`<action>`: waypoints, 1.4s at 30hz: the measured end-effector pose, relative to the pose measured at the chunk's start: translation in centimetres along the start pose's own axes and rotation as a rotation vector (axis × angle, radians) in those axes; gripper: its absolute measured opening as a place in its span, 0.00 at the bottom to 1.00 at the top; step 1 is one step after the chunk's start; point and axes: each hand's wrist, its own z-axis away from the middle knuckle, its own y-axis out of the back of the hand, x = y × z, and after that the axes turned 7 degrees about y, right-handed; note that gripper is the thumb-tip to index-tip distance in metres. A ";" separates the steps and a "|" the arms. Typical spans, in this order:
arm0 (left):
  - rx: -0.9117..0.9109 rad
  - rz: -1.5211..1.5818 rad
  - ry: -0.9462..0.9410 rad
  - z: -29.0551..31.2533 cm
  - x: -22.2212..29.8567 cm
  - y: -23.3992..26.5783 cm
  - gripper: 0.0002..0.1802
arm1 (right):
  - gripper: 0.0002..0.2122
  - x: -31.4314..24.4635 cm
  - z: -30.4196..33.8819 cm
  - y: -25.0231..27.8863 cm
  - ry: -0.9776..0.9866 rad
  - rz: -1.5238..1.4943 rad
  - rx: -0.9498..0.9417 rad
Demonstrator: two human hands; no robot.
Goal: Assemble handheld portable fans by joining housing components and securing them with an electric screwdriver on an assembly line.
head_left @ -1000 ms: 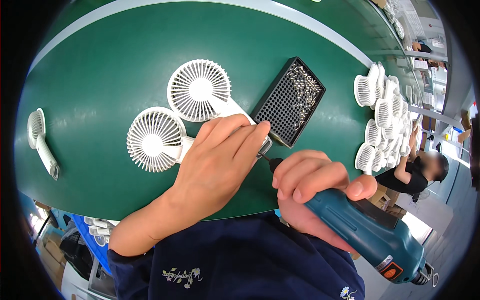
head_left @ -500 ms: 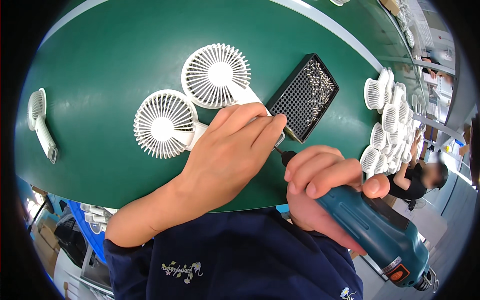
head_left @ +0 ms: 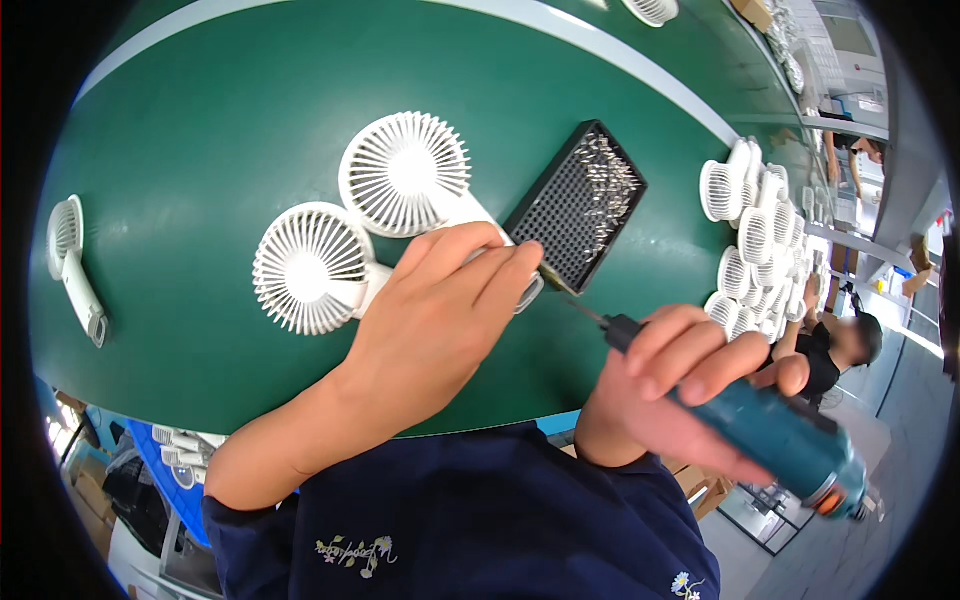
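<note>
My left hand (head_left: 430, 315) lies closed over the handles of two white handheld fans, its fingers hiding most of both. The farther fan (head_left: 405, 175) has its round slatted head on the table, and its handle end shows beyond my fingertips. The nearer fan (head_left: 312, 270) sits just left of it, its handle running beneath my palm. My right hand (head_left: 680, 375) is wrapped round a teal electric screwdriver (head_left: 775, 440), slightly blurred. Its thin bit points left toward the black screw tray (head_left: 530, 215). The bit's tip is by the tray's near corner, close to my left fingertips; contact I cannot tell.
Small metal screws lie over the tray's far right part. A single fan (head_left: 78, 270) rests at the table's far left. Many more fans (head_left: 755, 240) are piled along the right edge, with a person in dark clothing (head_left: 825, 355) beyond them.
My right hand has moved the screwdriver to the right, so its bit is farther from my left hand. My left hand stays on the fans, and the whole view has shifted slightly.
</note>
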 end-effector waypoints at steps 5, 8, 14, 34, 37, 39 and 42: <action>-0.035 -0.040 0.027 0.2 0.1 0.5 0.26 | 0.41 1.2 -0.9 3.7 -0.048 0.071 0.085; -0.045 -0.026 0.011 -0.4 0.6 0.5 0.28 | 0.41 1.7 -0.7 4.7 -0.046 0.058 0.102; 0.014 -0.008 0.031 -0.1 0.4 0.2 0.33 | 0.40 2.9 0.2 4.4 -0.067 0.173 0.049; 0.103 0.157 -0.164 0.1 -0.3 0.1 0.15 | 0.36 -0.8 -0.6 0.3 -0.303 -0.235 0.190; 0.084 0.177 -0.140 0.2 -0.3 0.3 0.14 | 0.37 -0.4 -0.5 0.0 -0.318 -0.257 0.214; 0.084 0.159 -0.138 0.2 -0.3 0.3 0.13 | 0.34 0.4 -0.5 -0.4 -0.276 -0.175 0.121; 0.031 0.138 -0.158 0.3 -0.5 0.3 0.16 | 0.33 0.3 -0.5 -0.3 -0.290 -0.175 0.055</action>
